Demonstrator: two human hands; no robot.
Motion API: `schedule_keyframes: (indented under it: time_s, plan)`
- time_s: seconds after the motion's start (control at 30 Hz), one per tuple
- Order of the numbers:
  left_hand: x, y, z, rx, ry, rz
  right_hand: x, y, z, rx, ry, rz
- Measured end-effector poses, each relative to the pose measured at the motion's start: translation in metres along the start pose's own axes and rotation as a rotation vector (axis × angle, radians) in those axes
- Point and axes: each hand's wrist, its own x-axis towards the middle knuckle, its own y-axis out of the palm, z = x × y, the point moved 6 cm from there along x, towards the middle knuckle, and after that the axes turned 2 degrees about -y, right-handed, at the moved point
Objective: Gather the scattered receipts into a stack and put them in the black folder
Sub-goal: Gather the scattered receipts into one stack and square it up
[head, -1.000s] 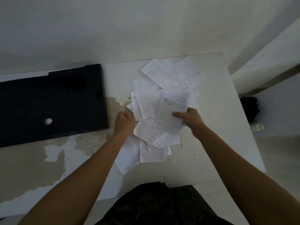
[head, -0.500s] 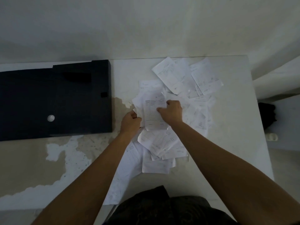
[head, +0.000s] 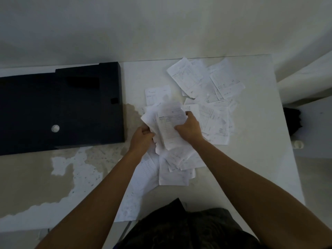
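Note:
White printed receipts lie scattered over the right half of the table, some overlapping near its far edge and others close to me. Between my hands is a small bundle of receipts, lifted slightly off the pile. My left hand grips the bundle's left edge and my right hand grips its right edge. The black folder lies flat and closed at the left, with a round silver button on its cover. More receipts lie under my forearms.
The white table has a worn patch at the front left where the coating has peeled. A wall runs behind the table. Beyond the right edge a dark object sits on the floor.
My right hand carried a receipt from the right over to the left hand, and both hands now hold the bundle together. The camera view shifted slightly.

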Motion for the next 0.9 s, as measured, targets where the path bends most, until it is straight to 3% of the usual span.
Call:
schedule_keyframes:
  time_s: [0.27,0.37,0.57,0.67,0.9]
  plan:
    - [-0.005,0.0,0.004,0.033,-0.022,0.032,0.039,-0.03,0.014,-0.829,-0.332,0.125]
    - [-0.01,0.003,0.0,0.062,0.011,0.066,0.046,-0.017,0.009,-0.98,-0.444,0.276]
    - [-0.014,0.003,-0.004,0.077,0.029,0.092,0.039,-0.019,0.01,-1.087,-0.542,0.175]
    - [-0.012,0.001,0.002,0.049,0.005,0.067,0.033,-0.021,0.006,-0.954,-0.481,0.19]
    - [-0.017,0.0,0.008,-0.127,-0.037,-0.067,0.011,-0.027,-0.027,0.103,0.028,0.125]
